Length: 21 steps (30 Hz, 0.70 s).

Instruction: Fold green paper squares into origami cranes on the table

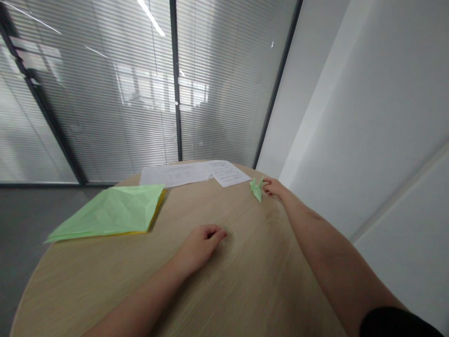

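A small folded green paper crane (256, 188) sits near the far right edge of the round wooden table (242, 281). My right hand (273, 188) reaches out to it, fingertips touching or pinching its right side. My left hand (201, 243) rests on the middle of the table, fingers curled loosely under, holding nothing that I can see. A stack of green paper sheets (112, 211) with a yellow sheet beneath lies at the left.
White printed sheets (196, 173) lie at the table's far edge. Glass partitions with blinds (140, 93) stand behind the table; a white wall (368, 117) is close on the right. Grey floor (21, 220) shows at the left.
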Motion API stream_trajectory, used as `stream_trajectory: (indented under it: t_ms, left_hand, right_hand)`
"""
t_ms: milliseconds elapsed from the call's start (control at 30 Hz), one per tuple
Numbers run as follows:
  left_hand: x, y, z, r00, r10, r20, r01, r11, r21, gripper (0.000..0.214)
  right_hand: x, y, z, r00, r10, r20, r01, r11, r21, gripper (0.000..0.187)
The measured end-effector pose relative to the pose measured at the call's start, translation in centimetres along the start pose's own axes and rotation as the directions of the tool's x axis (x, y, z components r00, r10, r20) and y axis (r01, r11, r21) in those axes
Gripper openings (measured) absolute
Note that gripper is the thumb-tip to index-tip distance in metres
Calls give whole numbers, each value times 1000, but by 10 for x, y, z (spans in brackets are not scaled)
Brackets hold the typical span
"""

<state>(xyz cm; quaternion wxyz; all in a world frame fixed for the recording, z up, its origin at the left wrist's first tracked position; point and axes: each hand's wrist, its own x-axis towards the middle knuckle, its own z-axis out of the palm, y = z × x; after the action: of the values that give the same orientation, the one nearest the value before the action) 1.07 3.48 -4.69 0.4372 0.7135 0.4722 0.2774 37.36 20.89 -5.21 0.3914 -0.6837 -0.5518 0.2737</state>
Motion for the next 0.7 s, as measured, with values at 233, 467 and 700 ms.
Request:
stream_trajectory:
  t_ms: [233,467,700]
  left_hand:
    - [0,-1,0,1000,-5,-13,5,1000,-2,37]
    - [0,-1,0,1000,-13,-10,13,1000,2,37]
    - [-2,3,0,1000,-1,-5,1,999,33,35]
  right_hand:
    - [17,-6,4,998,-27,-53,25,999,-45,23]
    - [29,-4,9,996,-20,-90,12,996,-87,18]
    - [30,2,10,992,-11,-127,-8,989,-147,28]
